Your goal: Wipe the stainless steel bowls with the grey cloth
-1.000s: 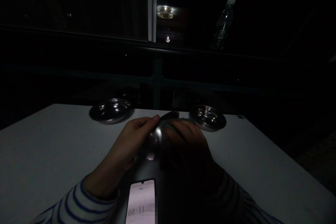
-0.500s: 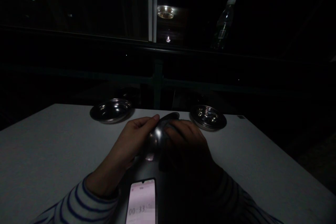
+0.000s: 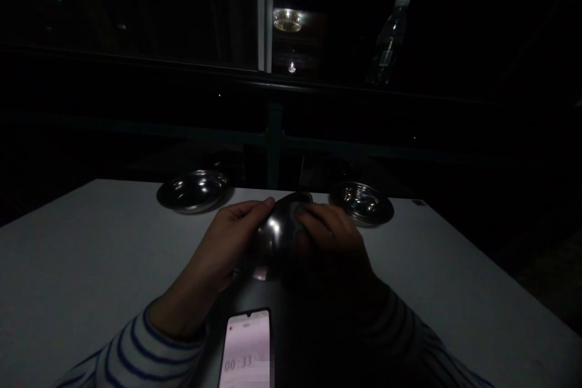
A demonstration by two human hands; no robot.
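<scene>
A shiny metal bowl (image 3: 274, 236) is held tilted above the table, its rounded outer side toward me. My left hand (image 3: 230, 236) grips its left edge, thumb on top near the rim. On the right side of the bowl, my right hand (image 3: 334, 236) rests with bent fingers pressed to the outer surface. Deep shadow covers that hand's palm, and whether something dark lies under its fingers is too dim to make out. Below the bowl a phone (image 3: 247, 345) lies screen up, lit with timer digits.
On the white table (image 3: 113, 267), a metal bowl (image 3: 193, 191) stands at the back left and another metal dish (image 3: 361, 203) at the back right. Beyond the table edge are a dark window frame (image 3: 265, 12) and a clear plastic bottle (image 3: 390, 42).
My right hand has shifted slightly up and to the right over the bowl's surface, uncovering more of the metal. My left hand keeps its grip, and the bowl is nearly where it was.
</scene>
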